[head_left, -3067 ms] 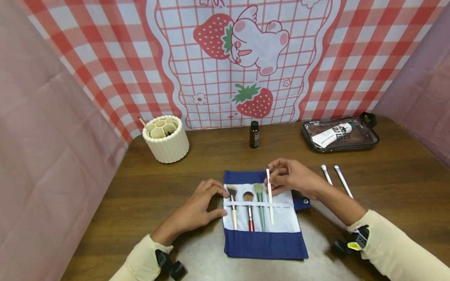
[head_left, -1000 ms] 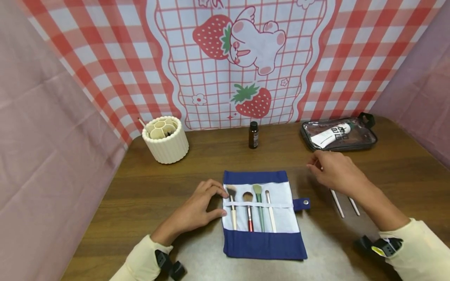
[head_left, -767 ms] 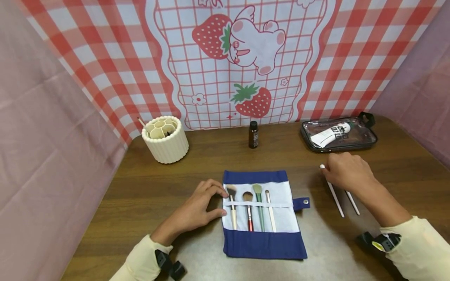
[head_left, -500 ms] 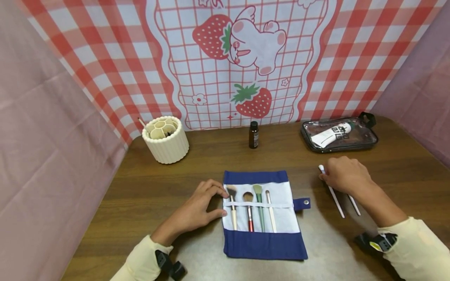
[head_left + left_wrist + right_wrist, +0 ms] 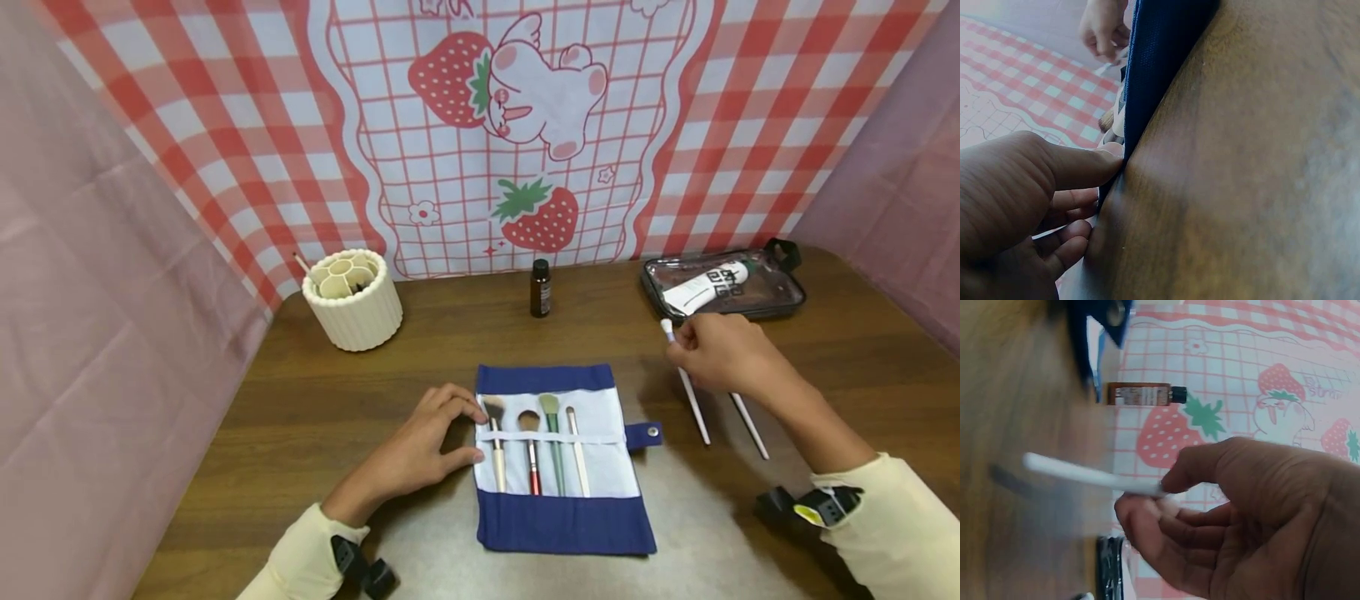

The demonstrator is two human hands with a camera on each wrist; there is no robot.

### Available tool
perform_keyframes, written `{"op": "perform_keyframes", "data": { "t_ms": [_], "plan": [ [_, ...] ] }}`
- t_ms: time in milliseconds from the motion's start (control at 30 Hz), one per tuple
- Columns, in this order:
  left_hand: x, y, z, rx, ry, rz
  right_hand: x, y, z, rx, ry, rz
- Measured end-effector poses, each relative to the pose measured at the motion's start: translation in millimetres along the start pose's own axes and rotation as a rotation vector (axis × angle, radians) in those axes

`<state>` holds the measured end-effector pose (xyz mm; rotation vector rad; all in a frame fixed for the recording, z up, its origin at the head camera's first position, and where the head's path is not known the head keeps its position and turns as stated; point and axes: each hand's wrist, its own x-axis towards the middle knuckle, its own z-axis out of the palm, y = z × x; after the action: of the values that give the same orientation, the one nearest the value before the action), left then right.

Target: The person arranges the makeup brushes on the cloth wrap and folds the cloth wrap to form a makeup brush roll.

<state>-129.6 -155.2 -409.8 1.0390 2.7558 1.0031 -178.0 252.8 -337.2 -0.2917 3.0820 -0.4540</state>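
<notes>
Our right hand point(image 5: 723, 357) is pinching a slim white-handled brush with a small white head point(image 5: 693, 406) between thumb and fingertips, the remaining fingers curling loosely. Half a second ago this brush was lying on the brown wood-grain table point(image 5: 450, 333); now we are holding it up, its handle slanting above the surface and casting a shadow in the right wrist view. Its head is pointing toward the clear, black-edged zip pouch point(image 5: 768, 292). A second slim white brush point(image 5: 750, 427) is staying on the table, with our right hand covering its upper end.

Our left hand point(image 5: 416, 450) is keeping its earlier place, thumb and index finger spreading apart and touching the left edge of the navy cloth brush roll with white lining point(image 5: 566, 525), the fingers bending softly.

Under the roll's white elastic band, four brushes are lying side by side: a cream-handled one point(image 5: 500, 467), a red-handled one with brown bristles point(image 5: 529, 419), a green one point(image 5: 552, 408) and a slim white one with a brownish tip point(image 5: 581, 467). Three seconds ago our right hand was holding that last brush over the roll.
</notes>
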Motion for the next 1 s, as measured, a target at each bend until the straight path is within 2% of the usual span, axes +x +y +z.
{"op": "perform_keyframes", "data": {
  "t_ms": [167, 233, 333, 467, 567, 833, 1000],
  "plan": [
    [-0.2, -0.2, 0.6, -0.002, 0.002, 0.002, 1.5, -6, -8, 0.1, 0.031, -0.047],
    [0.0, -0.5, 0.8, -0.003, 0.004, 0.006, 2.1, -8, -9, 0.17, 0.032, -0.054],
    [-0.1, -0.9, 0.9, -0.004, 0.006, 0.009, 3.3, -13, -10, 0.342, 0.017, -0.06],
    [-0.1, -1.8, 1.4, -0.001, 0.009, 0.014, 5.9, -18, -8, 0.625, -0.012, -0.079],
    [0.0, -2.2, 1.7, 0.002, 0.011, 0.019, 7.6, -23, -6, 0.751, -0.014, -0.1],
    [-0.1, -2.4, 1.9, 0.003, 0.011, 0.018, 15.0, -36, 8, 0.918, 0.001, -0.16],
    [0.2, -2.2, 1.9, 0.003, 0.008, 0.011, 20.2, -41, 21, 1.01, -0.02, -0.173]
  ]
}}
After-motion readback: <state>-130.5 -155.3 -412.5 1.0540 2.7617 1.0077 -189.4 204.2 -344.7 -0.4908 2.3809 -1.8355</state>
